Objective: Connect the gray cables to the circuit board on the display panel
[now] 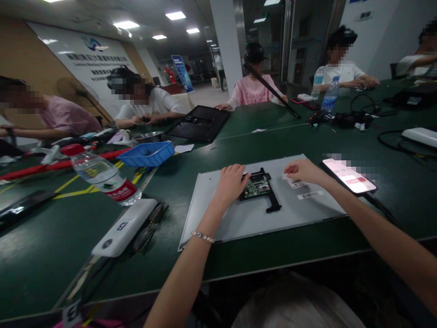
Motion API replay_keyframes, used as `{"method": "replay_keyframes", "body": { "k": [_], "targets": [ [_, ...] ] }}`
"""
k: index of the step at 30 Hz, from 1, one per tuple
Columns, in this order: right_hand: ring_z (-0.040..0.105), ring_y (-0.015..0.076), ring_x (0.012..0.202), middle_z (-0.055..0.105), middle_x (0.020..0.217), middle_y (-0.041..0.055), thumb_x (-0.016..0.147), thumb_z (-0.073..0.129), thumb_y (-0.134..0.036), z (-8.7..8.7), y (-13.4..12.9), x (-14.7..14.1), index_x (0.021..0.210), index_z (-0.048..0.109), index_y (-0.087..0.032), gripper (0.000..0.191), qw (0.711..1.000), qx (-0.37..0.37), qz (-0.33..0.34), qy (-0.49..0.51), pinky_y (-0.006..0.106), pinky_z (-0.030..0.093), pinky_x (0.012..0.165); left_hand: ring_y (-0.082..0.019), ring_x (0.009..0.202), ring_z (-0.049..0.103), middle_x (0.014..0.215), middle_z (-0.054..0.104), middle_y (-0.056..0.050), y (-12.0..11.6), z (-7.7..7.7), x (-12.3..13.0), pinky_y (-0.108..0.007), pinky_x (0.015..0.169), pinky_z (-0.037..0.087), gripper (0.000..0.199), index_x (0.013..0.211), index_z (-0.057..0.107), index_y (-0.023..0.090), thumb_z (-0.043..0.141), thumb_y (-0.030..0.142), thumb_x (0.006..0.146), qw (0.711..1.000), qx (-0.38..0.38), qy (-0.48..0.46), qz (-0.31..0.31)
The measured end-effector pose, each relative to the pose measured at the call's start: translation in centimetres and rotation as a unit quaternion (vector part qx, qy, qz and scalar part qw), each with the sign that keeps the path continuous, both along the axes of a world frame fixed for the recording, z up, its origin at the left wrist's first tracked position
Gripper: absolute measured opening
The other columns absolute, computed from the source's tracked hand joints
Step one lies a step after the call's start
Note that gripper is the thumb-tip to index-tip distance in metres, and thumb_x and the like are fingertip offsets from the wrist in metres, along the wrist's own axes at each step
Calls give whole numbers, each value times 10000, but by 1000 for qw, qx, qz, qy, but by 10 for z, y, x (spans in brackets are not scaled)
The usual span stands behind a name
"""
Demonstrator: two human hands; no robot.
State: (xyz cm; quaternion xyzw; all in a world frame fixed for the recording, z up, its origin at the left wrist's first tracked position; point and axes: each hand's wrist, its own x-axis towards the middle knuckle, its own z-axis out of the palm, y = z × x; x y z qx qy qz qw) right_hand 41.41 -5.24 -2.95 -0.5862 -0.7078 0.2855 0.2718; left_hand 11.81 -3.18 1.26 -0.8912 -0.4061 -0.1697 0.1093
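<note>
A flat grey display panel (232, 223) lies back side up on the table in front of me. On its middle sits a green circuit board (256, 187) in a black bracket (272, 198). My left hand (232, 181) rests on the panel just left of the board, its fingers stretched out and holding nothing. Over the panel's right part, my right hand (302, 171) is closed in a pinch at the edge of a white label (296, 184). A second label with a barcode (310, 195) is stuck on the panel nearer to me.
A lit phone (350, 175) lies right of the panel. To the left are a water bottle (105, 177), a white power bank (124, 228), glasses (148, 228) and a blue tray (148, 154). Across the table, several people sit; one touches a black panel (201, 123).
</note>
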Motion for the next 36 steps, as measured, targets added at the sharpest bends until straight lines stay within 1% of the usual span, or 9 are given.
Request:
{"method": "replay_keyframes", "body": {
  "k": [3, 7, 11, 14, 19, 24, 29, 33, 36],
  "targets": [
    [653, 202, 831, 706, 892, 70, 724, 679, -326, 4, -3, -7, 882, 711, -205, 202, 998, -31, 13, 61, 364, 517, 781, -238, 1053, 529, 1104, 594, -94, 0, 0, 1, -396, 907, 398, 313, 1150, 546, 164, 380, 346, 956, 998, -35, -28, -37],
    [651, 192, 842, 710, 911, 59, 724, 686, -363, 11, -11, -24, 887, 714, -212, 224, 991, -52, 54, 109, 347, 500, 799, -211, 1107, 509, 1159, 582, -78, -4, 1, 5, -388, 976, 391, 284, 1168, 542, 179, 396, 284, 949, 987, -92, -54, -122],
    [648, 187, 797, 715, 853, 55, 748, 659, -346, 10, -15, -40, 865, 718, -195, 200, 986, -30, 98, 129, 323, 499, 755, -202, 1151, 486, 1217, 552, -75, -13, 0, 12, -382, 1006, 390, 312, 1222, 523, 196, 401, 226, 937, 969, -138, -55, -199],
    [653, 188, 771, 719, 828, 54, 750, 648, -316, 4, -13, -45, 851, 720, -188, 178, 986, -7, 94, 135, 319, 507, 729, -204, 1170, 473, 1237, 534, -71, -21, 0, 18, -389, 1017, 384, 330, 1241, 521, 223, 397, 209, 935, 961, -148, -36, -232],
    [664, 183, 754, 721, 804, 50, 730, 661, -277, -6, -8, -47, 878, 712, -185, 182, 987, 6, 78, 139, 308, 523, 718, -207, 1171, 470, 1241, 518, -75, -26, 0, 22, -389, 1018, 382, 334, 1239, 534, 232, 387, 207, 940, 960, -140, 3, -242],
    [665, 171, 740, 713, 775, 36, 718, 672, -263, -9, -9, -49, 914, 697, -194, 210, 990, 20, 64, 127, 302, 521, 723, -210, 1161, 476, 1222, 529, -80, -26, 0, 22, -390, 1017, 379, 320, 1217, 550, 215, 385, 221, 942, 963, -131, 21, -234],
    [661, 171, 792, 717, 828, 50, 719, 654, -246, -1, -12, -46, 887, 692, -183, 184, 985, -27, 68, 157, 291, 514, 723, -205, 1150, 488, 1213, 545, -78, -27, 2, 23, -389, 1017, 379, 336, 1238, 530, 215, 384, 208, 936, 962, -148, 22, -229],
    [627, 154, 714, 710, 884, 73, 733, 645, -264, 10, -19, -41, 935, 685, -183, 222, 982, -84, 48, 164, 247, 462, 550, -205, 1165, 485, 1227, 549, -78, -29, 3, 23, -399, 1021, 377, 404, 1331, 435, 216, 391, 199, 930, 962, -157, 9, -222],
    [597, 131, 657, 707, 869, 73, 730, 652, -262, 13, -22, -41, 935, 686, -188, 221, 980, -100, 50, 166, 228, 422, 504, -199, 1165, 485, 1233, 547, -78, -29, 2, 23, -388, 1022, 378, 405, 1329, 438, 211, 403, 196, 926, 962, -154, 9, -224]
  ]
}}
